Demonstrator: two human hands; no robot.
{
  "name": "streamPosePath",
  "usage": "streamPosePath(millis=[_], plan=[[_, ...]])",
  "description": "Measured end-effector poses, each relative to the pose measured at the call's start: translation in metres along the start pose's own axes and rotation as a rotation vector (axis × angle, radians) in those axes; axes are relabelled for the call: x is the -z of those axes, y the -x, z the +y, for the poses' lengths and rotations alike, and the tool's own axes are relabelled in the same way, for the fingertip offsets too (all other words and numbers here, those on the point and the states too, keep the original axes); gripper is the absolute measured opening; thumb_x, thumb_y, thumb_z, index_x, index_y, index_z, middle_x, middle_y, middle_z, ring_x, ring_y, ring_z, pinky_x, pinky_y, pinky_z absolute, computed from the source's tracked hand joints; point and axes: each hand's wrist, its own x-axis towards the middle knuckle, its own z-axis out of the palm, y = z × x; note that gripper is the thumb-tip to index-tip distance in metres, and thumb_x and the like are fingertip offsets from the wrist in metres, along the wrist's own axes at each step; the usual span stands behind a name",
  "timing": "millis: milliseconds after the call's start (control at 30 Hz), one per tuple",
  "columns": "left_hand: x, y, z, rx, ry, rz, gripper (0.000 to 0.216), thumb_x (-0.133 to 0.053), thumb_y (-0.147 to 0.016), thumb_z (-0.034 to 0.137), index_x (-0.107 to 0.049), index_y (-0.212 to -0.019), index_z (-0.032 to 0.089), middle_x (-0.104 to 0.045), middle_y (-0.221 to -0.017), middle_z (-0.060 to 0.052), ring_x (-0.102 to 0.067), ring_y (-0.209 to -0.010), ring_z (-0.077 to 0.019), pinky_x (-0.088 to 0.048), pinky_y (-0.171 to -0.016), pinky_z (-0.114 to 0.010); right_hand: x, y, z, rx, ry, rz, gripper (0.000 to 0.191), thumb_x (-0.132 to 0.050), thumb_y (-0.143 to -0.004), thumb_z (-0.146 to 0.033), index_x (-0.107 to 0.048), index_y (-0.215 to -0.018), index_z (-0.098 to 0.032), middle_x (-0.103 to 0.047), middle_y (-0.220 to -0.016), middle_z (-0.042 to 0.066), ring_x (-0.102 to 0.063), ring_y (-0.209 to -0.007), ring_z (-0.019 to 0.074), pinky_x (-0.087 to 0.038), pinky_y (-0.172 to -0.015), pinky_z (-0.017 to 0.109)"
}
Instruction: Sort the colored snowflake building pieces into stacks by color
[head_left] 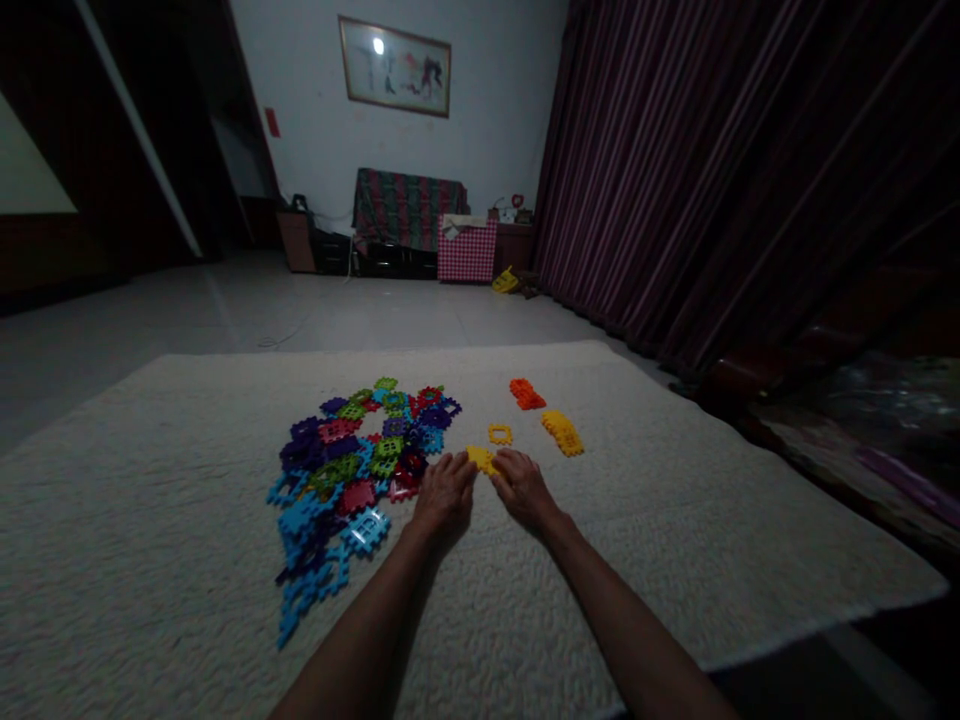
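Between my two hands is a yellow interlocking plastic tile [480, 459] with toothed edges, low over the mat. My left hand [447, 490] grips its left side with bent fingers. At its right side, my right hand [521, 484] has its fingers closed on the same tile. Just beyond lies a yellow open-frame tile [500, 434]. A row of overlapping yellow tiles [562, 433] rests to the right, with a stack of orange tiles [526, 393] behind it. Left of my hands spreads a mixed pile of blue, purple, green and red tiles [341, 470].
Everything lies on a cream quilted mat [675, 520] over a pale tiled floor [225, 310]. Dark purple curtains [652, 150] hang at the right. By the far wall stand a cloth-covered television [409, 205] and a red checked cloth [466, 250]. A yellow object [505, 281] sits nearby.
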Motion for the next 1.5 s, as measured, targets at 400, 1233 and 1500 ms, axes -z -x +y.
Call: streamPosePath(millis=[400, 1233, 1500], plan=[[0.004, -0.001, 0.006, 0.022, -0.002, -0.009, 0.039, -0.051, -0.094, 0.017, -0.064, -0.130, 0.027, -0.058, -0.148, -0.008, -0.049, -0.139, -0.0289, -0.040, -0.111, -0.051, 0.013, 0.009, 0.013, -0.024, -0.097, 0.065, 0.014, -0.060, -0.089, -0.024, -0.069, -0.098, -0.021, -0.068, -0.117, 0.012, -0.061, -0.113, 0.0258, -0.049, -0.102, 0.047], [0.013, 0.000, 0.013, 0.057, -0.037, -0.102, 0.040, -0.042, -0.100, 0.023, -0.060, -0.136, 0.025, -0.051, -0.156, -0.007, -0.042, -0.144, -0.0308, -0.035, -0.116, -0.054, -0.003, -0.003, 0.038, -0.301, 0.122, 0.160, 0.044, -0.061, -0.076, -0.023, -0.065, -0.118, -0.011, -0.068, -0.114, 0.019, -0.061, -0.110, 0.0312, -0.050, -0.103, 0.046], [0.012, 0.001, 0.012, 0.039, -0.045, -0.067, 0.040, -0.043, -0.099, 0.022, -0.061, -0.134, 0.026, -0.054, -0.153, -0.006, -0.044, -0.143, -0.0292, -0.038, -0.113, -0.051, 0.021, -0.001, 0.054, -0.345, -0.017, 0.320, 0.051, -0.061, -0.081, -0.035, -0.061, -0.127, -0.014, -0.067, -0.119, 0.016, -0.063, -0.108, 0.0284, -0.052, -0.099, 0.044]])
